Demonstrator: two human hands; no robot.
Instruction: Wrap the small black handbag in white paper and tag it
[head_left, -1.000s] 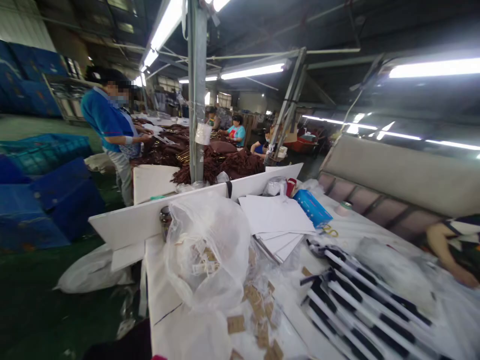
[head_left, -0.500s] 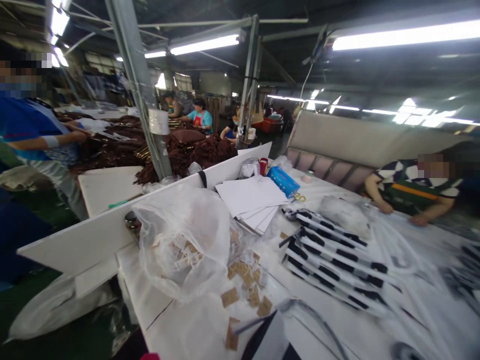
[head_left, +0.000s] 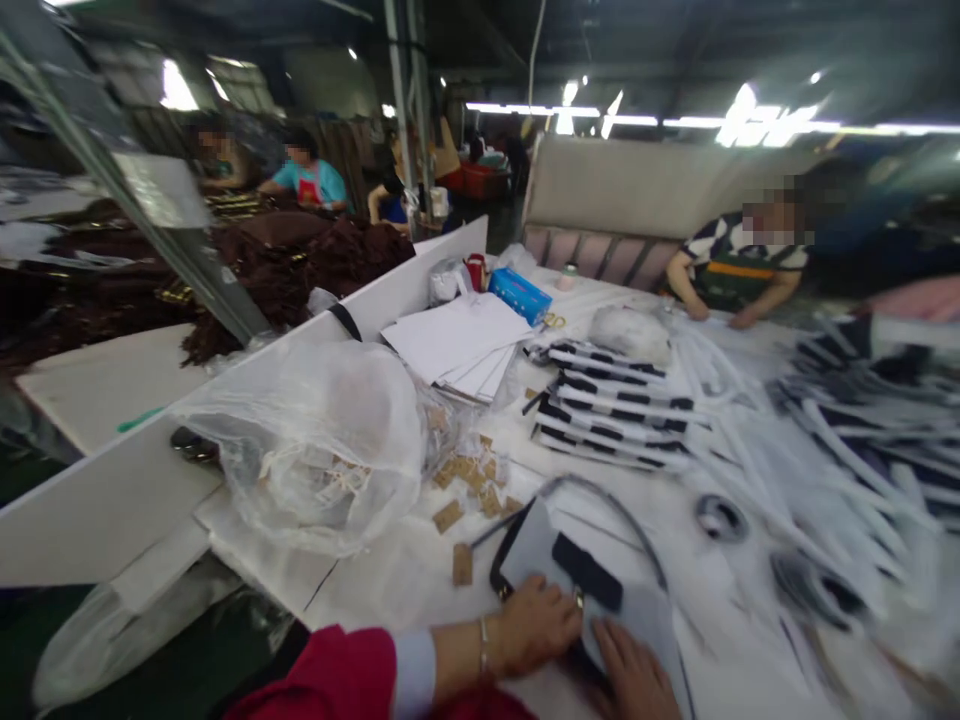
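A grey and black handbag (head_left: 517, 560) with a long thin strap (head_left: 634, 520) lies on the table at the lower middle. My left hand (head_left: 540, 625) rests on its near part, with fingers bent and closed on the bag beside a small metal fitting. To the right, my right hand (head_left: 634, 670) lies on the bag with its fingers stretched out. Just beyond both hands is a dark flap or patch (head_left: 589, 572) on the bag. Brown cardboard tags (head_left: 463, 565) are scattered left of the bag.
A clear plastic bag (head_left: 322, 440) with tags stands left. Behind are white sheets (head_left: 457, 335), a blue box (head_left: 520, 295) and stacked black-and-white striped bags (head_left: 615, 410). Rolled straps (head_left: 720, 518) lie right. A co-worker (head_left: 739, 260) sits across the table. A slanted post (head_left: 172, 220) rises left.
The view has turned right and down. Both of my hands have come into sight on the handbag, and more of the bag shows. The person in blue at the left has left the view.
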